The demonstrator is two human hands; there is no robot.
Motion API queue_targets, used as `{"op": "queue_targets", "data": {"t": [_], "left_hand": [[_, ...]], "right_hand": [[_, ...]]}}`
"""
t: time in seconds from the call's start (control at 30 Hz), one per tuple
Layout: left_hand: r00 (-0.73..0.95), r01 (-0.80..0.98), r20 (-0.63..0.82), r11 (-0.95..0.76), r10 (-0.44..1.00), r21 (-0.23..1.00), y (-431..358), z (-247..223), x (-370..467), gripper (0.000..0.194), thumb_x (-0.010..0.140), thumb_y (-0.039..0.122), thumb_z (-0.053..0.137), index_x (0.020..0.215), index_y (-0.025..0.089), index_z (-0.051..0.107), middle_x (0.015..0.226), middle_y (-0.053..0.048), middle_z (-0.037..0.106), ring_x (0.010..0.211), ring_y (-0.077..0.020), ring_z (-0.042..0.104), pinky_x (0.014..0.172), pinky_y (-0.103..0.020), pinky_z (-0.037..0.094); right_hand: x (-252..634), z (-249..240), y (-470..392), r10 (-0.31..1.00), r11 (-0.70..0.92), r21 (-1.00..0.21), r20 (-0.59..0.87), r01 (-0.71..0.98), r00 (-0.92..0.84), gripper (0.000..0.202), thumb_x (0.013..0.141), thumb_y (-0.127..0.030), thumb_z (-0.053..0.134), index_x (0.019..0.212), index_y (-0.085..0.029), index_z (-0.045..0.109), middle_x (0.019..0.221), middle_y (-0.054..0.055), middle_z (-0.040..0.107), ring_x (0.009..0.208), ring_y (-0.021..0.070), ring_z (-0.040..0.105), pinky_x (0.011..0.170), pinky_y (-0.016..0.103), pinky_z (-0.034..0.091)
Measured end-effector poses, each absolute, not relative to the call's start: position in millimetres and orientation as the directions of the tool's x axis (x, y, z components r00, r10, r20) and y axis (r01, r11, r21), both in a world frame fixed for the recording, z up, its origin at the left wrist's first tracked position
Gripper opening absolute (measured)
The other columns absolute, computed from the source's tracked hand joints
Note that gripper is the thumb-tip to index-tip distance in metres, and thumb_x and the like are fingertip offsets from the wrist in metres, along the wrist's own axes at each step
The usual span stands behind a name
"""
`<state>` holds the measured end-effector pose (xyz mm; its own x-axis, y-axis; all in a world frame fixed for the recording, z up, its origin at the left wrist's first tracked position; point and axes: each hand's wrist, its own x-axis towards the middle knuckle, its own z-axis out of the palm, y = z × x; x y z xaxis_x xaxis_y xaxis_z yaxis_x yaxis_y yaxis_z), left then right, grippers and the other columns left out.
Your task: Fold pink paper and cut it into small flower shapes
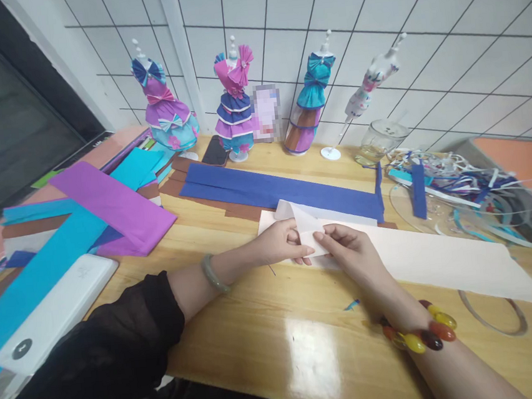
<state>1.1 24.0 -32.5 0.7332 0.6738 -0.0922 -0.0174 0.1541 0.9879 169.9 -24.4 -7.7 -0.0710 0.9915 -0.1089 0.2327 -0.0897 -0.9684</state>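
Note:
My left hand (279, 241) and my right hand (353, 247) meet above the table, both pinching a small folded piece of white crepe paper (310, 225). The left thumb and fingers close on its lower left side, the right thumb and index finger on its lower right corner. Below my left hand a thin dark line, perhaps a needle or thread, shows on the table. Under and beside my hands lies a long pale strip of crepe paper (445, 260). Behind it stretches a folded navy blue strip (269, 190) with brown paper partly beneath.
Small dress forms stand along the tiled wall, three dressed, such as the pink one (236, 111), and one bare (368, 86). Purple (115, 201) and turquoise strips and a white power bank (60, 313) lie left. A glass jar (380, 141) and paper scraps (462, 184) are at right.

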Motion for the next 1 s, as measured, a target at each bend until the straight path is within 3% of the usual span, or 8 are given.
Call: {"op": "queue_targets", "data": {"t": [0.4,0.67,1.0], "left_hand": [[0.716,0.032,-0.091,0.098,0.693,0.995,20.9,-32.7,1.4,0.046,0.067,0.033,0.069,0.103,0.008,0.053,0.069,-0.005,0.060,0.057,-0.0104,0.057,0.052,-0.023,0.046],[0.651,0.003,-0.085,0.110,0.754,0.994,21.9,-31.4,2.0,0.058,0.069,0.028,0.066,0.120,0.012,0.046,0.076,-0.004,0.058,0.056,-0.0067,0.051,0.049,-0.019,0.042],[0.664,-0.021,-0.079,0.124,0.743,0.992,24.3,-32.0,1.5,0.037,0.067,0.029,0.068,0.095,0.010,0.053,0.072,-0.005,0.060,0.053,-0.0070,0.052,0.048,-0.020,0.042]], "right_hand": [[169.5,-10.7,-25.7,0.992,-0.086,-0.981,-0.101,0.176,-0.077,0.025,0.077,-0.044,0.060,0.080,-0.019,0.061,0.068,0.001,0.062,0.054,0.0137,0.052,0.050,0.025,0.039],[168.3,-9.1,-26.3,0.984,0.034,-0.970,-0.010,0.241,-0.177,0.021,0.078,-0.037,0.062,0.089,-0.020,0.062,0.078,0.003,0.066,0.068,0.0165,0.058,0.061,0.027,0.043],[170.6,-11.3,-24.6,0.979,0.094,-0.956,0.039,0.279,-0.198,0.019,0.082,-0.036,0.057,0.089,-0.019,0.062,0.076,0.003,0.064,0.069,0.0168,0.057,0.063,0.028,0.043]]}}
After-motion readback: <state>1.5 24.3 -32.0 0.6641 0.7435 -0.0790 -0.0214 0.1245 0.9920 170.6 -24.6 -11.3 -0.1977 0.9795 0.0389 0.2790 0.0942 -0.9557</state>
